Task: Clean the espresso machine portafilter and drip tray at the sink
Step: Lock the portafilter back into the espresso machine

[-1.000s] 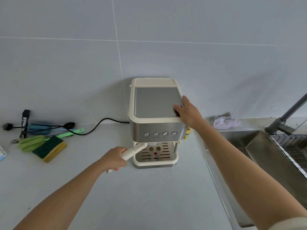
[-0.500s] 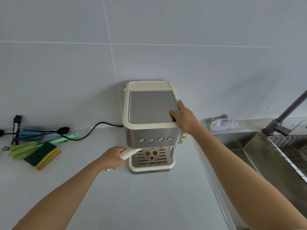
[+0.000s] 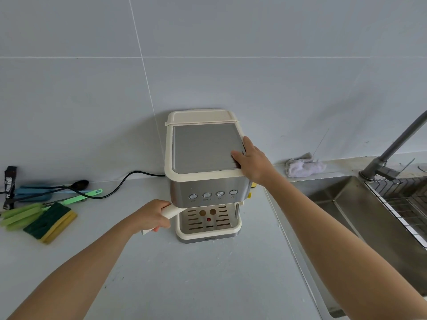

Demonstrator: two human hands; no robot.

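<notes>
A cream and steel espresso machine [image 3: 203, 158] stands on the grey counter against the wall. My left hand [image 3: 152, 215] grips the cream portafilter handle [image 3: 171, 211], which sticks out to the left from under the machine's front; the portafilter's basket end is hidden beneath the button panel. My right hand [image 3: 253, 160] rests on the machine's top right corner, fingers over the steel top and the rim. The slotted drip tray [image 3: 208, 221] sits in the machine's base. The steel sink [image 3: 360, 218] lies to the right.
A green and yellow sponge [image 3: 49, 224], green brushes [image 3: 22, 215], a black spoon and a black power cord [image 3: 124, 181] lie at the left. A white cloth [image 3: 303, 166] sits behind the sink. A faucet [image 3: 392, 146] and wire rack [image 3: 402, 204] stand at the right.
My left hand has swung the portafilter handle further left and moved in closer to the machine. My right hand keeps its place on the top corner. The view has shifted slightly.
</notes>
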